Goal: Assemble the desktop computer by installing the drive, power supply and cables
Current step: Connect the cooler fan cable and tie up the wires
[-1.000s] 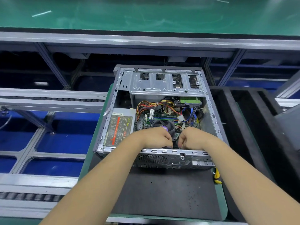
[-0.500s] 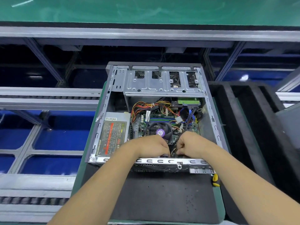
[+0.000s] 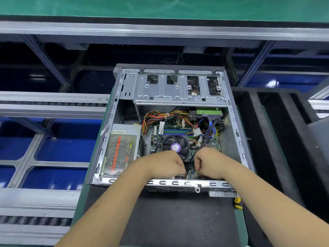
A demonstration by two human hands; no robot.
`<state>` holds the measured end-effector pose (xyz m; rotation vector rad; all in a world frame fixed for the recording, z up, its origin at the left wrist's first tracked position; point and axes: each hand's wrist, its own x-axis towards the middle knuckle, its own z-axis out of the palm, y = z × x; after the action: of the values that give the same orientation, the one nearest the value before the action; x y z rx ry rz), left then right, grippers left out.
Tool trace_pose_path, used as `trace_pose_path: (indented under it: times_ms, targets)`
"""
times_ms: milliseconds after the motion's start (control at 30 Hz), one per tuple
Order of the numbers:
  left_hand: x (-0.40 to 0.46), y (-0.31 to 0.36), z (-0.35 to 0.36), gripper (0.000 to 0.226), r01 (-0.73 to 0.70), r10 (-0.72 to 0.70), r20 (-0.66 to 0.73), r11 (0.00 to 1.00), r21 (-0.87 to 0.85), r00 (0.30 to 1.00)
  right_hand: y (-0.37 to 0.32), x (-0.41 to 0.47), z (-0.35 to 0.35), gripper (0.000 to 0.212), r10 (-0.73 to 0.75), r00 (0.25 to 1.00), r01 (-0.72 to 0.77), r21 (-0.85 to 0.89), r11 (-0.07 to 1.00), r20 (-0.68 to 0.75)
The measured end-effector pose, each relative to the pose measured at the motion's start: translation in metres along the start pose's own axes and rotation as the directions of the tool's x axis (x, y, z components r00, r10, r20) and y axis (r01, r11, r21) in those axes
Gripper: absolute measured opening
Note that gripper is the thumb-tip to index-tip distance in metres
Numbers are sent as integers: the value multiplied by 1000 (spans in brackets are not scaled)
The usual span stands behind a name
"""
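An open grey computer case [image 3: 236,132] lies on a black mat. Inside, the power supply [image 3: 120,148] sits at the left, with a red and grey label. A bundle of coloured cables [image 3: 156,116] runs from it over the motherboard. The black CPU fan [image 3: 176,146] has a purple sticker. A drive with a green board [image 3: 208,112] sits under the metal drive cage [image 3: 178,90]. My left hand [image 3: 165,164] and my right hand [image 3: 211,162] are both inside the case near its front wall, fingers curled on thin wires [image 3: 196,171] by the motherboard's lower edge. The connector itself is hidden.
The case rests on a black mat [image 3: 169,220] on a green-edged pallet. Black foam trays [image 3: 277,139] stand to the right. A yellow-handled tool [image 3: 237,203] lies at the case's near right corner. Metal conveyor rails [image 3: 44,104] run at the left.
Both hands have stayed close together by the case's front wall, shifting slightly on the wires. The view has tilted down a little, so the case sits lower.
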<state>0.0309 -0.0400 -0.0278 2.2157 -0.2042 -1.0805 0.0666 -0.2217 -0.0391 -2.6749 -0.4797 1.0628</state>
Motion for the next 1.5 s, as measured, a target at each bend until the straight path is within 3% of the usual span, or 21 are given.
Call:
trace_pose_path:
  times_ms: [267,533,1133,1500]
  targets:
    - [3,0,-1,18,2,-2,19,1000,-28,1000,2,14,-6,20,-4,996,3,14,1000,87]
    - [4,-1,-1,20,-5,5,18,1000,-23,1000,-1,18,-4,15,-33,998,37,-82,996,50]
    - [5,0,-1,23,-29,29,24,1000,-10,999,0,17,1,30,-127,987,146,-230,962,95]
    - [5,1,-1,21,-35,35,32,999,1,999,2,18,1,30,-128,986,152,-243,958,110]
